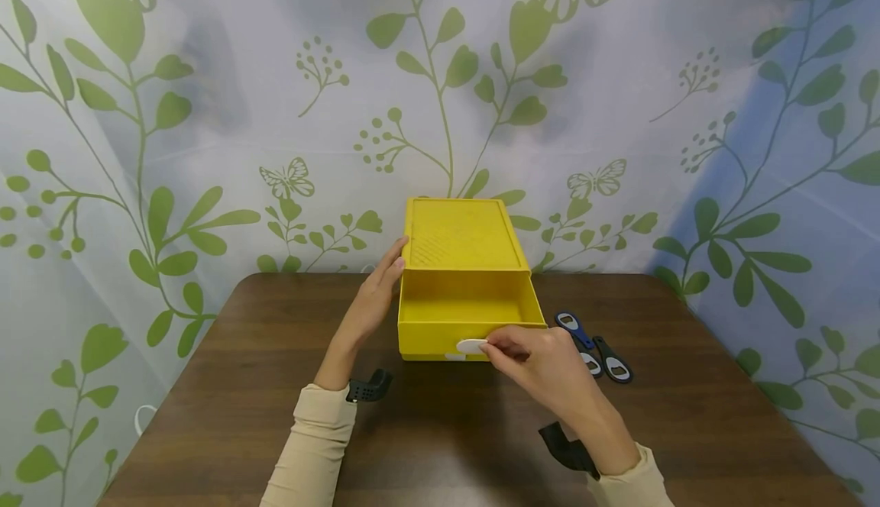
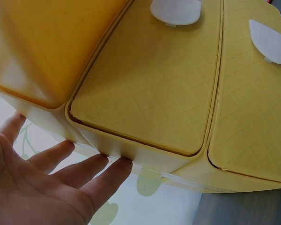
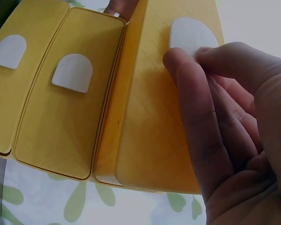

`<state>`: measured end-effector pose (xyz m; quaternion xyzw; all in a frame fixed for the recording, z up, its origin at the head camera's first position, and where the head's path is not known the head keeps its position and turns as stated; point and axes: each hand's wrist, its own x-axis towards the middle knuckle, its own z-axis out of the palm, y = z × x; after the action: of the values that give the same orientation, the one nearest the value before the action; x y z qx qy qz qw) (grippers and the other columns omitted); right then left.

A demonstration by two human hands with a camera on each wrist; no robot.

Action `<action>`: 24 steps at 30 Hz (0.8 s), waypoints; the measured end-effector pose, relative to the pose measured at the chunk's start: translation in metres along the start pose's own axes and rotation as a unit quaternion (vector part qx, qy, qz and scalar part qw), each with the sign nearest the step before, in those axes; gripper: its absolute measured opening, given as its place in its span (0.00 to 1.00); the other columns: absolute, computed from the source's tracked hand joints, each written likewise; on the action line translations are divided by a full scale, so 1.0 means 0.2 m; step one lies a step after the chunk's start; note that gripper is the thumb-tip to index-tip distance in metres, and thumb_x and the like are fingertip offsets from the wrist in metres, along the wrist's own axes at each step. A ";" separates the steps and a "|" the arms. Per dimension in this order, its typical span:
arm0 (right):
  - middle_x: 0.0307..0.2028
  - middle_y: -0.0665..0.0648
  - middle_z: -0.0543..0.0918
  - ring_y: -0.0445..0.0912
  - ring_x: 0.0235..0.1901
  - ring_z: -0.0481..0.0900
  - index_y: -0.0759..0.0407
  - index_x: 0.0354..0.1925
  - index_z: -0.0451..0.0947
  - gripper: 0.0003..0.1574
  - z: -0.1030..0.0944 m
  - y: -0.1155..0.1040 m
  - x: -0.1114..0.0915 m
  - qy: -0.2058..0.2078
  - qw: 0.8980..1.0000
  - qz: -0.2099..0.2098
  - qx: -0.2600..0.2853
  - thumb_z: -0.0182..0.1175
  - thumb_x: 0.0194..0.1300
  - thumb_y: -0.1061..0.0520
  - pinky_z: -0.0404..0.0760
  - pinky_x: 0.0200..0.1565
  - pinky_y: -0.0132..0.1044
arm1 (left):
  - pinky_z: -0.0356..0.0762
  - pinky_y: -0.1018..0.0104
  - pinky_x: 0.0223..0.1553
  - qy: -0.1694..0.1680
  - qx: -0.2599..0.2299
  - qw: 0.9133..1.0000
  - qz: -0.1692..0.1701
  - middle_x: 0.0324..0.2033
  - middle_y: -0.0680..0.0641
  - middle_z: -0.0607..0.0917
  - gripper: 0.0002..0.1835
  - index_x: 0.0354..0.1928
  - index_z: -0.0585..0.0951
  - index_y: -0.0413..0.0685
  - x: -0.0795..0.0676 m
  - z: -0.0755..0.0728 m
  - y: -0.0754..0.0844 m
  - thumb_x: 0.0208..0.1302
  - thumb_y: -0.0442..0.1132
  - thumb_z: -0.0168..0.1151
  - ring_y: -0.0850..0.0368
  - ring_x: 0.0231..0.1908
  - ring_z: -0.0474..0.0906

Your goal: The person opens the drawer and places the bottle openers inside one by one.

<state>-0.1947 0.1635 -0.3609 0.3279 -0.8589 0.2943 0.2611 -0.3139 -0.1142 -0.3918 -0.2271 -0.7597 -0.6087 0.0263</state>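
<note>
A yellow drawer unit (image 1: pixel 467 234) stands on the table, its top drawer (image 1: pixel 435 334) pulled out toward me with the yellow inside showing. My right hand (image 1: pixel 550 363) pinches the white rounded tab handle (image 1: pixel 471 347) of that drawer between thumb and index finger. Against the unit's left side rests my left hand (image 1: pixel 366 302), its fingers extended, with the fingertips at the side wall in the left wrist view. Two lower drawers, a middle one (image 2: pixel 145 84) and a bottom one (image 2: pixel 253 112), sit closed in the unit, each bearing a white tab.
Three bottle openers lie on the table right of the unit: a blue one (image 1: pixel 574 329), a black one (image 1: pixel 613 362) and one partly hidden behind my right hand (image 1: pixel 591 364). A patterned cloth (image 1: pixel 275 110) hangs behind the brown table (image 1: pixel 227 415).
</note>
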 end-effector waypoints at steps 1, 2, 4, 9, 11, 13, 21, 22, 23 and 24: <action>0.29 0.47 0.90 0.30 0.28 0.84 0.56 0.34 0.89 0.04 0.00 0.00 0.00 -0.001 1.000 -0.002 -0.001 0.75 0.60 0.62 0.81 0.32 0.19 | 0.53 0.40 0.77 -0.001 -0.004 1.000 -0.001 0.81 0.57 0.51 0.32 0.82 0.53 0.67 0.00 0.00 0.00 0.83 0.60 0.40 0.52 0.81 0.47; 0.29 0.46 0.90 0.30 0.28 0.84 0.56 0.34 0.89 0.04 0.00 0.00 0.00 -0.002 1.000 -0.004 -0.003 0.75 0.60 0.62 0.81 0.32 0.19 | 0.54 0.40 0.77 -0.001 -0.007 1.000 -0.003 0.81 0.56 0.51 0.32 0.82 0.53 0.68 0.00 0.00 0.00 0.83 0.60 0.40 0.51 0.81 0.47; 0.29 0.46 0.90 0.30 0.28 0.84 0.55 0.33 0.89 0.06 -0.01 -0.01 -0.01 -0.004 1.000 -0.007 -0.007 0.76 0.58 0.63 0.81 0.31 0.19 | 0.56 0.40 0.76 -0.002 -0.014 1.000 -0.005 0.81 0.56 0.52 0.31 0.82 0.53 0.68 0.00 0.00 0.00 0.83 0.60 0.40 0.51 0.80 0.48; 0.29 0.47 0.90 0.30 0.28 0.85 0.55 0.34 0.89 0.07 -0.01 -0.02 -0.02 -0.010 1.000 -0.008 0.003 0.76 0.57 0.65 0.81 0.32 0.19 | 0.58 0.39 0.75 -0.003 -0.024 1.000 -0.007 0.82 0.54 0.51 0.31 0.83 0.53 0.67 0.00 0.01 0.01 0.83 0.59 0.40 0.49 0.80 0.50; 0.30 0.47 0.90 0.31 0.28 0.86 0.56 0.34 0.89 0.08 -0.02 -0.03 -0.02 -0.012 1.000 -0.007 0.008 0.76 0.57 0.65 0.82 0.32 0.19 | 0.58 0.39 0.75 -0.002 -0.021 1.000 -0.007 0.82 0.54 0.51 0.32 0.83 0.53 0.67 0.00 0.01 0.01 0.83 0.59 0.40 0.49 0.80 0.50; 0.30 0.48 0.90 0.31 0.29 0.86 0.56 0.34 0.88 0.08 -0.02 -0.04 -0.03 -0.015 1.000 -0.007 0.014 0.76 0.57 0.66 0.82 0.32 0.19 | 0.58 0.39 0.75 -0.001 -0.022 1.000 -0.007 0.82 0.54 0.52 0.32 0.83 0.53 0.68 0.00 0.01 0.01 0.83 0.59 0.40 0.49 0.80 0.50; 0.30 0.47 0.90 0.31 0.29 0.87 0.55 0.34 0.88 0.08 -0.03 -0.06 -0.06 -0.013 0.999 -0.023 0.025 0.75 0.58 0.67 0.82 0.32 0.19 | 0.56 0.40 0.76 0.000 -0.013 1.000 -0.007 0.81 0.56 0.52 0.31 0.82 0.53 0.70 0.00 0.01 0.01 0.83 0.60 0.40 0.51 0.80 0.49; 0.30 0.47 0.90 0.31 0.28 0.87 0.54 0.34 0.88 0.09 -0.03 -0.06 -0.07 -0.011 0.999 -0.026 0.024 0.75 0.58 0.67 0.82 0.32 0.19 | 0.56 0.41 0.76 0.002 -0.011 1.000 -0.007 0.81 0.57 0.52 0.31 0.82 0.53 0.70 0.00 0.01 0.01 0.82 0.61 0.41 0.51 0.80 0.49; 0.30 0.47 0.90 0.31 0.28 0.86 0.54 0.34 0.88 0.09 -0.03 -0.06 -0.07 -0.010 0.999 -0.028 0.024 0.75 0.57 0.67 0.82 0.32 0.19 | 0.55 0.40 0.76 0.002 -0.010 1.000 -0.006 0.81 0.56 0.52 0.31 0.82 0.53 0.69 0.00 0.01 0.00 0.83 0.60 0.40 0.51 0.80 0.49; 0.30 0.47 0.90 0.31 0.28 0.87 0.54 0.34 0.88 0.10 -0.03 -0.07 -0.07 -0.009 0.999 -0.029 0.024 0.75 0.57 0.68 0.82 0.32 0.19 | 0.55 0.40 0.76 0.003 -0.007 1.000 -0.005 0.81 0.56 0.52 0.31 0.82 0.53 0.70 0.00 0.01 0.00 0.83 0.61 0.40 0.51 0.80 0.49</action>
<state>-0.1750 0.1654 -0.3610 0.3611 -0.8441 0.3045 0.2538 -0.3139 -0.1128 -0.3916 -0.2215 -0.7567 -0.6146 0.0236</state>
